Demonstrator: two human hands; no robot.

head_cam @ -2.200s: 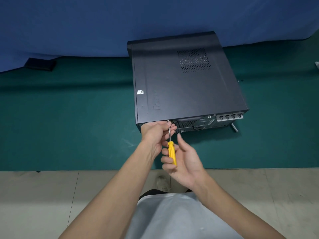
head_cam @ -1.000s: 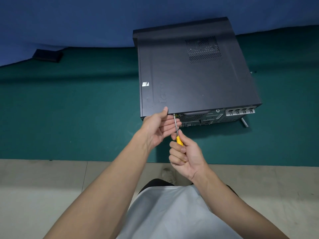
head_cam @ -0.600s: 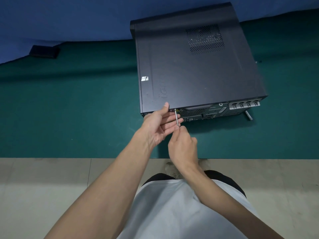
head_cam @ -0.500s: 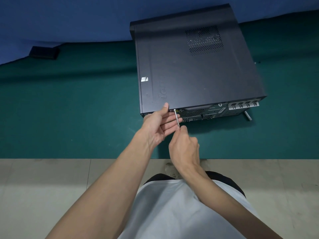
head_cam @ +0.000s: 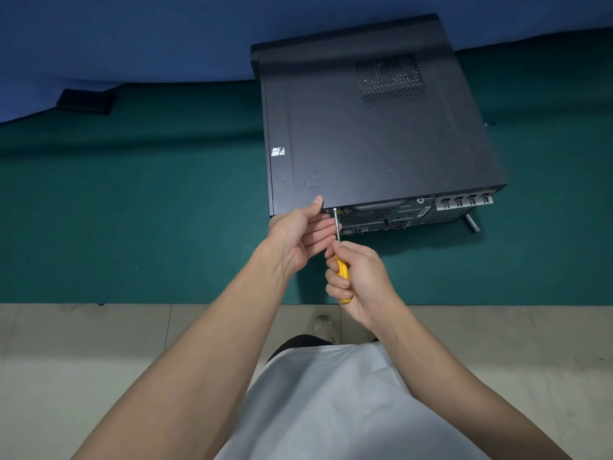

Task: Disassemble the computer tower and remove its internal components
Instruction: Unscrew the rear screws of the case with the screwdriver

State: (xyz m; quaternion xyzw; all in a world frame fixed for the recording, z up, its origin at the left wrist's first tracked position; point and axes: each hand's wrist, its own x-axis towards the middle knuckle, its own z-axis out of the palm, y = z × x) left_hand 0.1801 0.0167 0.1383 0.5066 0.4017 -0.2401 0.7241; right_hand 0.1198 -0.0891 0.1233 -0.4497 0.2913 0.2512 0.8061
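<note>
Two hands work at the rear face of the computer tower [head_cam: 374, 127], which lies on its side on the green mat [head_cam: 132, 210] with its far end at the mat's back edge. The left hand [head_cam: 298, 234] sets its thumb on the top panel's near edge, fingers straight against the rear face. The right hand [head_cam: 360, 277] curls its fingers round the yellow handle of the screwdriver [head_cam: 342, 272], whose tip meets the rear face's upper left corner.
</note>
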